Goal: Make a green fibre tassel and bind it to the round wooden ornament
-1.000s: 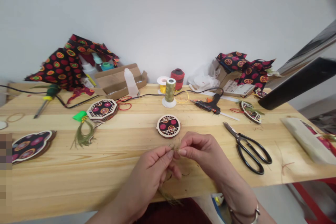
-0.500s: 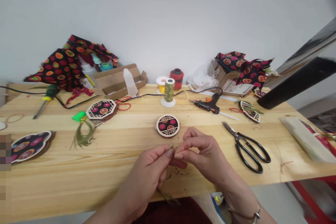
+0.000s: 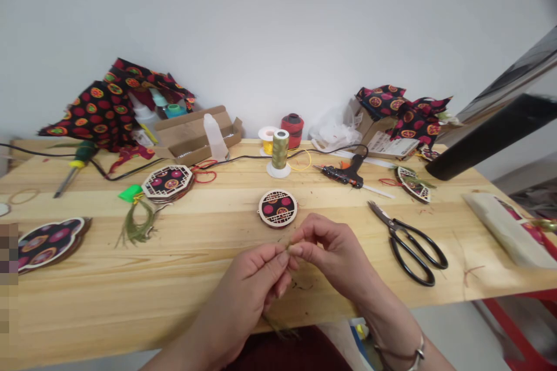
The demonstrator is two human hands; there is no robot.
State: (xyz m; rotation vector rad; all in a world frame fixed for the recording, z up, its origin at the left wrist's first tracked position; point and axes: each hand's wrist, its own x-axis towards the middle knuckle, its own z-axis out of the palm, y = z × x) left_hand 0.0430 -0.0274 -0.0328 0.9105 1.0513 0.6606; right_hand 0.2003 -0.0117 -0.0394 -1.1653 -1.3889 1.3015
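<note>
Close together over the front of the table, my left hand (image 3: 261, 272) and my right hand (image 3: 326, 249) both pinch a bundle of olive-green thread (image 3: 278, 327). Its loose ends hang below my left hand, past the table edge; the pinched part is mostly hidden by my fingertips. Just beyond my hands lies a round wooden-framed ornament (image 3: 278, 208) with dark patterned fabric inside. Behind it stands a spool of olive-green thread (image 3: 280, 149). Black-handled scissors (image 3: 411, 243) lie partly spread to the right of my right hand.
A glue gun (image 3: 346, 173) rests at the back right. To the left are an octagonal ornament (image 3: 167, 183), a green tassel (image 3: 139, 221), a screwdriver (image 3: 76, 168) and a cardboard box (image 3: 195, 136). A black tube (image 3: 487, 136) leans at the far right.
My right hand has come slightly nearer my left, and its raised fingers have curled down to the thread. The left-hand fingers have drawn in beneath. Objects on the table stay put.
</note>
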